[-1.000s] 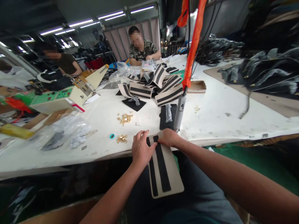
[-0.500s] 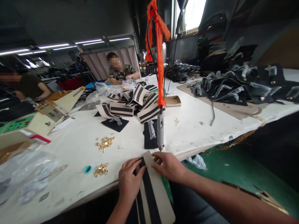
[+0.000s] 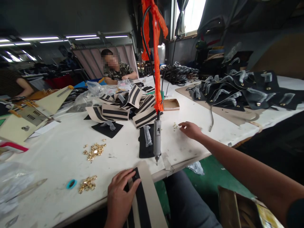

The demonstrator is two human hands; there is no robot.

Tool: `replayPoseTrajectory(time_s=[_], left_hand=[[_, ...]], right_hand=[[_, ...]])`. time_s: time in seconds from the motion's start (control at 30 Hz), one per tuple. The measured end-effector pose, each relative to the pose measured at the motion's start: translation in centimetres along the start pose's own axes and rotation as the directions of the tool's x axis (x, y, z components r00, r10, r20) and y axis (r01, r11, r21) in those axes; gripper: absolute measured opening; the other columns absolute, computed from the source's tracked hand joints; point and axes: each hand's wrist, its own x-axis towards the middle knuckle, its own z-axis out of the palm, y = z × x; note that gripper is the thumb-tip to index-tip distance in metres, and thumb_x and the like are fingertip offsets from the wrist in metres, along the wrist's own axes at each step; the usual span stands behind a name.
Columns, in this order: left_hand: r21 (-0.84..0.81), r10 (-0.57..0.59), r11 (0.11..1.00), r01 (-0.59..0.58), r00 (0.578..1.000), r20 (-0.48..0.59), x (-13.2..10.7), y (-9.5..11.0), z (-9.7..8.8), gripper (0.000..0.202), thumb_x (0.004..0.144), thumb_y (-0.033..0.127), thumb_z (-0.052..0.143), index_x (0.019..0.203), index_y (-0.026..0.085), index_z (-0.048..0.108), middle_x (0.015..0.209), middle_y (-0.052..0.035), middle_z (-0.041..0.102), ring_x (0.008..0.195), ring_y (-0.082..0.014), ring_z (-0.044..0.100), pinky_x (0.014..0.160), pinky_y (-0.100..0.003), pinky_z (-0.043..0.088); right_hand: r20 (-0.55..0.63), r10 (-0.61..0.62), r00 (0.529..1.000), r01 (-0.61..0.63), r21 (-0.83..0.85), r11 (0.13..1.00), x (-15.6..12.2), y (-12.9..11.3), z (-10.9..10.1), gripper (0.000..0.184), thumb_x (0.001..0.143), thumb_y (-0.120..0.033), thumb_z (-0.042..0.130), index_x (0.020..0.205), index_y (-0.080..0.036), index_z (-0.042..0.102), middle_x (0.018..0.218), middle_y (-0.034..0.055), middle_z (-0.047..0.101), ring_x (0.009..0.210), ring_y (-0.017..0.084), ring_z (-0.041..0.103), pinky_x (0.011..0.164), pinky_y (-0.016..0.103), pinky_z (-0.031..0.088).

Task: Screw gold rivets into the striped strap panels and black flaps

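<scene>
My left hand [image 3: 123, 193] grips the near-side beige panel with black stripes [image 3: 146, 193] at the table's front edge, thumb and fingers on its dark band. My right hand [image 3: 192, 130] reaches over the table, fingers stretched and slightly apart, its fingertips just right of a few tiny gold pieces [image 3: 175, 127]. I see nothing held in it. Between the hands an electric screwdriver [image 3: 157, 136] hangs upright, bit down, from an orange-wrapped cord [image 3: 156, 63]. Behind it lies a black panel [image 3: 143, 148] with a plastic-wrapped part.
Two piles of gold hardware [image 3: 95, 151] and a blue ring [image 3: 71, 184] lie to the left. Striped panels [image 3: 133, 106] are heaped behind, beside a shallow box [image 3: 171, 104]. Black pieces [image 3: 237, 88] fill the right back. Another person [image 3: 118, 71] sits across the table.
My right hand has left the striped panel and moved forward and right to the tiny gold pieces. My left hand stays on the panel. The view has shifted to the right.
</scene>
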Motion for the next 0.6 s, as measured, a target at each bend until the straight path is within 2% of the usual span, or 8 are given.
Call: replayPoseTrajectory(time_s=[0.1,0.2,0.43,0.6], left_hand=[[0.002,-0.017,1.000,0.017,1.000,0.008,-0.1,-0.1,0.0,0.033,0.091,0.058,0.071,0.104,0.030,0.084,0.119,-0.0061,0.081,0.117,-0.0343,0.069,0.105,-0.057,0.054],[0.002,-0.007,1.000,0.007,1.000,0.017,0.0,-0.1,0.0,0.032,0.090,0.057,0.073,0.104,0.030,0.083,0.119,-0.0050,0.081,0.117,-0.0341,0.069,0.104,-0.057,0.055],[0.028,0.008,1.000,-0.008,1.000,0.017,0.0,-0.5,0.2,0.030,0.091,0.055,0.072,0.107,0.032,0.082,0.120,-0.0041,0.081,0.118,-0.0335,0.069,0.104,-0.056,0.055],[0.026,0.018,1.000,-0.018,1.000,-0.001,0.1,-0.5,0.4,0.030,0.091,0.056,0.072,0.104,0.032,0.082,0.118,-0.0041,0.082,0.117,-0.0336,0.070,0.104,-0.055,0.055]], right_hand=[[0.018,-0.043,0.999,0.044,-0.077,0.996,2.2,0.3,1.1,0.031,0.098,-0.032,0.061,0.121,-0.028,0.080,0.119,0.0051,0.077,0.095,0.021,0.069,0.075,0.027,0.046],[0.039,-0.098,0.994,0.103,-0.134,0.986,3.0,0.6,1.5,0.028,0.099,-0.033,0.058,0.110,-0.027,0.083,0.118,0.0052,0.076,0.095,0.021,0.068,0.072,0.027,0.043],[0.074,-0.212,0.975,0.223,-0.200,0.954,1.4,1.2,0.8,0.029,0.102,-0.030,0.054,0.109,-0.029,0.083,0.124,0.0027,0.075,0.099,0.022,0.069,0.073,0.027,0.041],[0.077,-0.225,0.971,0.236,-0.177,0.956,0.4,1.3,0.2,0.027,0.099,-0.028,0.058,0.107,-0.029,0.084,0.122,0.0030,0.076,0.097,0.022,0.070,0.074,0.028,0.044]])
